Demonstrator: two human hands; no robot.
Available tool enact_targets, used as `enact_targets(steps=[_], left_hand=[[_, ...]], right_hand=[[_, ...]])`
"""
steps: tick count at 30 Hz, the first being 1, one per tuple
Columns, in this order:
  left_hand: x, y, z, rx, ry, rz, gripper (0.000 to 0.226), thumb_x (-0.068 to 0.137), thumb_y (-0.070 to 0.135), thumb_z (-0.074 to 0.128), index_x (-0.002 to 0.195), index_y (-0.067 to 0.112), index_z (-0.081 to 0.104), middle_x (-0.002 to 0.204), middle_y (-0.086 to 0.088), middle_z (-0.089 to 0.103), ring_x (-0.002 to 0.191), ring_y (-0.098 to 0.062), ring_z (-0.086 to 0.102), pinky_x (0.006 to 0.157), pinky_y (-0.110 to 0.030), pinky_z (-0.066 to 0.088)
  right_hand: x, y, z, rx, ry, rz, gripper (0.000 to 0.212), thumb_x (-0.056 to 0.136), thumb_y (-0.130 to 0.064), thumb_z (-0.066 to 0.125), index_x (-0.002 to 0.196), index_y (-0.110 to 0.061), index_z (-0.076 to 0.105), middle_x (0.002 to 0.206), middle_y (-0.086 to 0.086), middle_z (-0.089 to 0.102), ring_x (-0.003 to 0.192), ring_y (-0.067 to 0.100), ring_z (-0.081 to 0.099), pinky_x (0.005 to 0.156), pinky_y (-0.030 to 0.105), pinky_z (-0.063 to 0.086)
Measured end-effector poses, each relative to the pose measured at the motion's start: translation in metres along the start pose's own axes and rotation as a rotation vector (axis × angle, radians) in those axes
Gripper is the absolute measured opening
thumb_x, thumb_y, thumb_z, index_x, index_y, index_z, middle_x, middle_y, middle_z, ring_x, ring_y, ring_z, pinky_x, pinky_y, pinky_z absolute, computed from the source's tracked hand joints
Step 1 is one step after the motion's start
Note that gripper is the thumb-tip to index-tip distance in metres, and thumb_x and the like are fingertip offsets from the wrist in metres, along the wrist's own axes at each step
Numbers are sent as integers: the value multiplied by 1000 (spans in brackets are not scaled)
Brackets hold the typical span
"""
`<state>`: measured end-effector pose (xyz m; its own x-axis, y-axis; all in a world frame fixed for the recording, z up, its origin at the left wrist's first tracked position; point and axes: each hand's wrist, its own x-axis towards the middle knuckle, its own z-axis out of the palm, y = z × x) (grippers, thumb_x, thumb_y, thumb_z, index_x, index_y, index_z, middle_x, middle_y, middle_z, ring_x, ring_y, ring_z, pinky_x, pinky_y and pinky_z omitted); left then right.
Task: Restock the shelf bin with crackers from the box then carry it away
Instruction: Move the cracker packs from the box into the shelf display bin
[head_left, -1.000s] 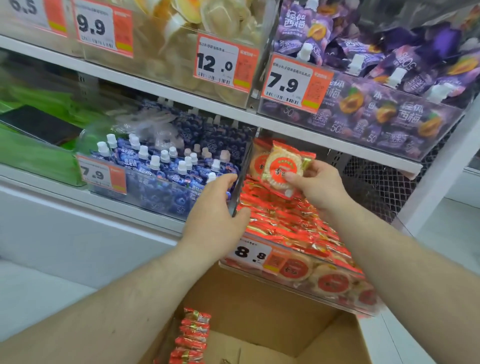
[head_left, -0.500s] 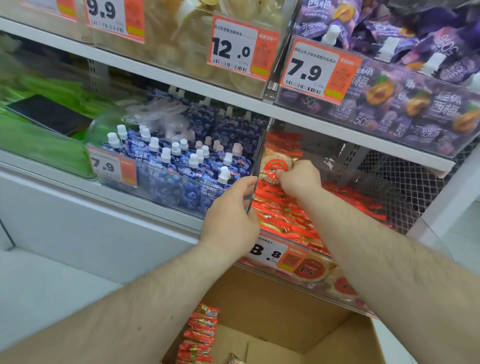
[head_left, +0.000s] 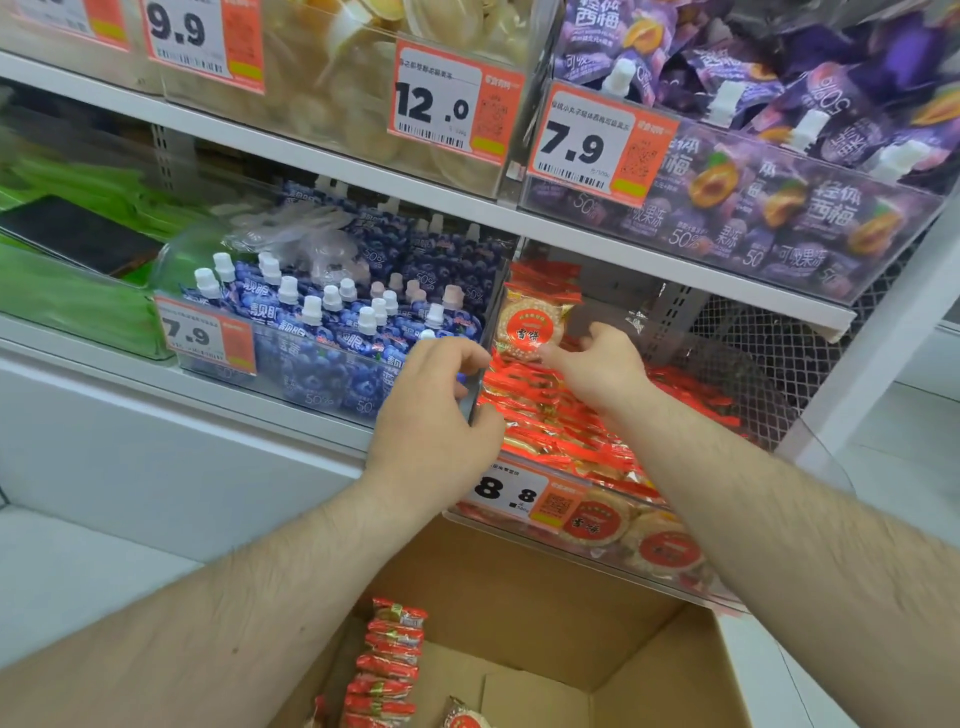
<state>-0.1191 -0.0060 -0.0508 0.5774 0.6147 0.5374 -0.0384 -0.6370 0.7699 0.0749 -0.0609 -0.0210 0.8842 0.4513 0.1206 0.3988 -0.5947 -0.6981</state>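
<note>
A clear shelf bin (head_left: 675, 577) with an 8.8 price tag holds several red cracker packs (head_left: 550, 415). One round cracker pack (head_left: 530, 327) stands upright at the bin's back left. My right hand (head_left: 597, 364) hovers over the bin with fingers spread, a fingertip touching that pack's lower edge. My left hand (head_left: 436, 410) grips the bin's left wall near its front corner. Below, an open cardboard box (head_left: 519, 582) holds a row of red cracker packs (head_left: 389, 665) along its left side.
A bin of blue spouted pouches (head_left: 332, 332) sits directly left of the cracker bin. Above are bins of purple pouches (head_left: 779, 171) and pale snacks (head_left: 337, 88). A green bin (head_left: 67, 291) with a dark phone stands far left. White shelf post at right.
My right hand carried a round cracker pack into the bin's back left, set it upright and spread its fingers. My left hand stayed on the bin wall.
</note>
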Motion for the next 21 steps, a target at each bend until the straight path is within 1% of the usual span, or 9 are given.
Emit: enact_targets(steps=[3, 6, 7, 9, 11, 13, 15, 18, 21], left_hand=[[-11, 4, -5, -30, -155, 84, 17, 72, 22, 60, 76, 32, 48, 68, 12, 49, 57, -7, 46, 56, -21, 38], [-31, 5, -4, 60, -464, 164, 9, 70, 24, 60, 66, 25, 52, 50, 11, 47, 48, -5, 44, 51, -18, 33], [-38, 1, -1, 106, -554, 167, 5, 70, 26, 58, 66, 24, 55, 50, 11, 47, 49, -5, 46, 52, -20, 35], [-51, -8, 6, 196, -715, 153, 16, 69, 29, 50, 73, 18, 61, 60, 8, 56, 60, -11, 54, 57, -26, 42], [-60, -20, 11, 292, -912, 80, 17, 74, 26, 52, 77, 15, 64, 69, 6, 60, 68, -13, 56, 62, -28, 46], [-65, -31, 11, 415, -1089, -54, 9, 82, 21, 58, 87, 19, 66, 71, 13, 57, 69, -5, 53, 65, -22, 44], [-67, -42, 12, 529, -1198, -126, 15, 87, 22, 59, 100, 24, 65, 76, 19, 53, 79, -6, 55, 73, -20, 46], [-68, -56, 18, 584, -1284, -182, 23, 89, 24, 58, 111, 26, 63, 80, 22, 49, 88, -7, 54, 74, -20, 44], [-68, -68, 26, 588, -1304, -226, 26, 90, 23, 55, 115, 26, 62, 83, 23, 49, 91, -7, 53, 76, -19, 43]], right_hand=[[-34, 5, -6, -26, 205, -199, 55, 83, -38, 67, 132, -15, 53, 117, -2, 64, 114, 24, 57, 98, 41, 45], [-95, 19, -10, -6, 469, -834, 5, 78, -9, 65, 83, -8, 64, 78, 3, 58, 78, 23, 55, 73, 33, 41], [-118, 28, -8, 12, 442, -1016, 3, 76, -3, 64, 74, -3, 63, 71, 7, 57, 70, 24, 51, 68, 34, 38], [-156, 54, 5, 66, 273, -1169, 8, 74, 0, 63, 66, 0, 62, 63, 11, 55, 62, 24, 46, 63, 32, 36], [-179, 91, 27, 67, 75, -1092, 8, 73, -4, 60, 66, -3, 62, 61, 5, 52, 59, 22, 44, 61, 28, 36], [-186, 128, 53, -28, -117, -885, 4, 72, -13, 57, 70, -9, 59, 60, -8, 44, 59, 17, 45, 58, 27, 41], [-177, 163, 84, -201, -327, -648, 3, 73, -17, 55, 75, -15, 56, 63, -13, 43, 62, 17, 50, 60, 30, 46], [-159, 204, 131, -421, -612, -296, 3, 80, -20, 54, 81, -24, 54, 81, -5, 60, 85, 24, 63, 73, 31, 51], [-158, 241, 175, -520, -745, -42, 19, 82, -24, 53, 99, -20, 61, 108, 4, 66, 104, 27, 62, 84, 32, 53]])
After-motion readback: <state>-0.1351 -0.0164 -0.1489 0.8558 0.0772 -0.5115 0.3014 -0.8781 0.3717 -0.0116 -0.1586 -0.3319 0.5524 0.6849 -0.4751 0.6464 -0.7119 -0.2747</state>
